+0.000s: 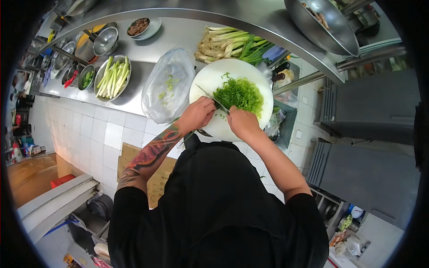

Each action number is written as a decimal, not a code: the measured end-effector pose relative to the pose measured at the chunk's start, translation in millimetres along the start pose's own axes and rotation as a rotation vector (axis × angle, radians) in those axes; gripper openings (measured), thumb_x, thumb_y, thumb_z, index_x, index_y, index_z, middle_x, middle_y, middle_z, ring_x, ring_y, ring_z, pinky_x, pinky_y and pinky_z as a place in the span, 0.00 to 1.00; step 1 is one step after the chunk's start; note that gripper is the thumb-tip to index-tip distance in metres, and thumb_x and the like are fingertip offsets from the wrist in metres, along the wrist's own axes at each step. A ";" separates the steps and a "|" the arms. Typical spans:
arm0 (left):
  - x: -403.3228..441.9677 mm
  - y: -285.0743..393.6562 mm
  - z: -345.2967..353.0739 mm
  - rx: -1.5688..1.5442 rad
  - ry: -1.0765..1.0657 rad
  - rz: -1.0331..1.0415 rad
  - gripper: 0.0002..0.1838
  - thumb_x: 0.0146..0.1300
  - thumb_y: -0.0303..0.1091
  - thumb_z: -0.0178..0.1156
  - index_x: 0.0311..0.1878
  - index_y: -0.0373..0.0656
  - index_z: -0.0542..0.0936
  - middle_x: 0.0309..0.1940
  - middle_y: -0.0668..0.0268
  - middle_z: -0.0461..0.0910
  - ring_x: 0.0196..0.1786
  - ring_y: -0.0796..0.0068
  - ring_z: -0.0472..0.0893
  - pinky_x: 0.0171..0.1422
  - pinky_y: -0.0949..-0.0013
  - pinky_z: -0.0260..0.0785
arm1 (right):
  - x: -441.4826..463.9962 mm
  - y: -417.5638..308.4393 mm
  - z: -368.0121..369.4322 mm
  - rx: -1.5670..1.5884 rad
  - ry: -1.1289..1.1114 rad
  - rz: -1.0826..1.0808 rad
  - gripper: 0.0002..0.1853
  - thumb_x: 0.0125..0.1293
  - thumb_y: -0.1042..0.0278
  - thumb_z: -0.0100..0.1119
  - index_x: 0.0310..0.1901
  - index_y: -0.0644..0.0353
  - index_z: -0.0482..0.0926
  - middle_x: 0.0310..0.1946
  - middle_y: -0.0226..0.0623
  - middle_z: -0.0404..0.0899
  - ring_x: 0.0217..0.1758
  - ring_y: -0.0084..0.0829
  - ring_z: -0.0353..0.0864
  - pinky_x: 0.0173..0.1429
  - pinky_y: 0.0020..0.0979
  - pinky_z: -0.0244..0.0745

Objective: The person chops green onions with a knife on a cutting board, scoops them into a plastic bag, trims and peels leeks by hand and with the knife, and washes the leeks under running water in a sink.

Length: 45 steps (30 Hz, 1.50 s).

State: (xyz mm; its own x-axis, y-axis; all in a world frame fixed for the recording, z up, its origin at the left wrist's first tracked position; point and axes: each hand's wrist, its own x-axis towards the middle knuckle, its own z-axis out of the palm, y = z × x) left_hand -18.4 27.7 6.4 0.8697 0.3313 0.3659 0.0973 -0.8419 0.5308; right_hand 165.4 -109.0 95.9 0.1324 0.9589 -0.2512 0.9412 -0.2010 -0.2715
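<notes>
A round white cutting board lies in front of me, with a heap of chopped scallions on it. My right hand is closed around the handle of a knife, whose blade slants up and left over the board. Beside the blade, my left hand has its fingers curled over green scallion leaves, and thin ends stick out behind it. Bits of cut green lie around the blade. Left of the board is a clear plastic bag with some scallion pieces on or in it.
Whole scallions lie behind the board. Farther left stand a metal bowl of scallion stalks, a small bowl of chopped greens and a bowl of brown food. A steel shelf with a large metal bowl overhangs the counter.
</notes>
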 end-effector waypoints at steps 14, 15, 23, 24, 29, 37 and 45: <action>-6.2 -3.8 5.8 -0.022 0.049 -0.005 0.08 0.60 0.26 0.68 0.43 0.40 0.83 0.46 0.63 0.80 0.53 0.58 0.80 0.57 0.60 0.78 | 5.6 -11.1 -11.7 0.026 -0.066 0.001 0.15 0.76 0.60 0.57 0.43 0.67 0.81 0.36 0.56 0.88 0.44 0.56 0.89 0.50 0.54 0.81; -6.0 -3.0 5.7 -0.026 0.072 0.001 0.08 0.60 0.26 0.68 0.42 0.40 0.83 0.46 0.63 0.80 0.53 0.58 0.80 0.57 0.60 0.78 | 6.3 -9.7 -10.2 0.026 -0.067 0.005 0.15 0.76 0.60 0.57 0.43 0.67 0.81 0.36 0.56 0.88 0.44 0.56 0.89 0.50 0.54 0.81; -9.3 -4.1 10.2 -0.038 0.083 0.000 0.08 0.60 0.25 0.69 0.41 0.41 0.82 0.46 0.63 0.81 0.53 0.57 0.81 0.55 0.59 0.79 | 20.6 -6.4 3.7 0.044 -0.097 0.063 0.16 0.75 0.58 0.58 0.44 0.65 0.83 0.39 0.53 0.89 0.45 0.56 0.89 0.51 0.53 0.81; -9.4 -5.9 9.9 -0.038 0.096 -0.007 0.09 0.59 0.25 0.70 0.42 0.41 0.83 0.47 0.63 0.82 0.54 0.57 0.82 0.55 0.59 0.80 | 20.1 -7.0 -5.0 0.040 -0.089 0.059 0.16 0.75 0.58 0.58 0.44 0.65 0.83 0.39 0.53 0.89 0.45 0.56 0.89 0.51 0.53 0.81; -8.9 -5.0 9.9 -0.036 0.087 -0.009 0.09 0.59 0.26 0.71 0.42 0.41 0.82 0.47 0.62 0.82 0.53 0.56 0.82 0.55 0.58 0.79 | 15.3 -7.8 -4.5 0.058 -0.079 0.031 0.16 0.75 0.57 0.58 0.43 0.64 0.85 0.40 0.54 0.89 0.46 0.56 0.89 0.52 0.54 0.81; -14.1 -4.9 10.4 -0.052 0.113 -0.053 0.10 0.59 0.26 0.72 0.42 0.43 0.82 0.48 0.62 0.79 0.55 0.57 0.80 0.56 0.58 0.78 | 21.1 -8.9 -2.4 0.043 -0.160 0.054 0.18 0.76 0.54 0.59 0.46 0.64 0.83 0.39 0.54 0.89 0.47 0.56 0.89 0.54 0.55 0.81; -13.6 0.6 2.1 0.018 0.038 -0.011 0.10 0.60 0.29 0.71 0.43 0.41 0.82 0.49 0.62 0.79 0.54 0.57 0.79 0.57 0.58 0.78 | 5.1 -4.7 -1.9 0.013 -0.016 -0.032 0.17 0.78 0.55 0.58 0.44 0.65 0.76 0.31 0.54 0.87 0.37 0.58 0.88 0.44 0.55 0.81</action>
State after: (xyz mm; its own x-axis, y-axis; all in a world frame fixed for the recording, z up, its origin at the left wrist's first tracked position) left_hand -29.2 21.7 0.1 0.8497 0.3564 0.3885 0.1161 -0.8453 0.5216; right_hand 162.2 -102.8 97.6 0.0968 0.9616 -0.2569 0.9408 -0.1726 -0.2917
